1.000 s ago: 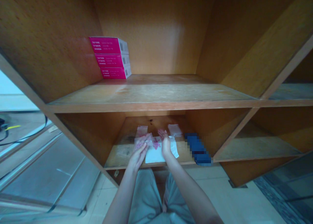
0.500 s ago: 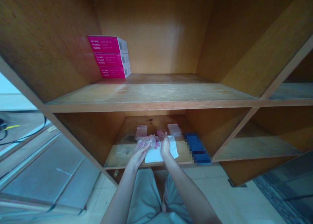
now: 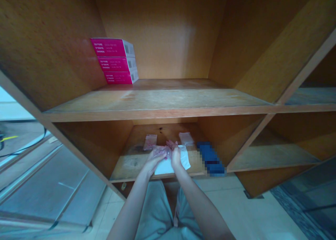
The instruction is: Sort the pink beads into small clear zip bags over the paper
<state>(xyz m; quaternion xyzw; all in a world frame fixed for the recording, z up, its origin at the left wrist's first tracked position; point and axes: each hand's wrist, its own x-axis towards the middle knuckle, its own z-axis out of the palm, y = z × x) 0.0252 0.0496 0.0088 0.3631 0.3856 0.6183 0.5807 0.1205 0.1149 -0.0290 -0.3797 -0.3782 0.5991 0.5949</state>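
My left hand point(image 3: 151, 162) is closed on a clear plastic bag point(image 3: 160, 150), held over a white sheet point(image 3: 163, 168) on the lower shelf. Small pink pieces show at the mouth of the bag, too small to name. Against this mouth, my right hand point(image 3: 175, 155) rests on its edge with the fingers stretched out and the palm turned left. Behind the left hand lies a small zip bag point(image 3: 150, 141) with some pink in its lower part. Another clear zip bag point(image 3: 186, 139) lies behind the right hand.
Three pink boxes point(image 3: 114, 63) are stacked on the upper shelf point(image 3: 168, 98) at the left. A pixelated blue object point(image 3: 211, 157) lies on the lower shelf at the right. The upper shelf's front edge runs above my hands. A metal-framed glass panel point(image 3: 55, 187) stands at the left.
My right hand has moved slightly left, up to the bag's mouth. The pink pieces that showed between the hands are now mostly covered. The view has shifted slightly.
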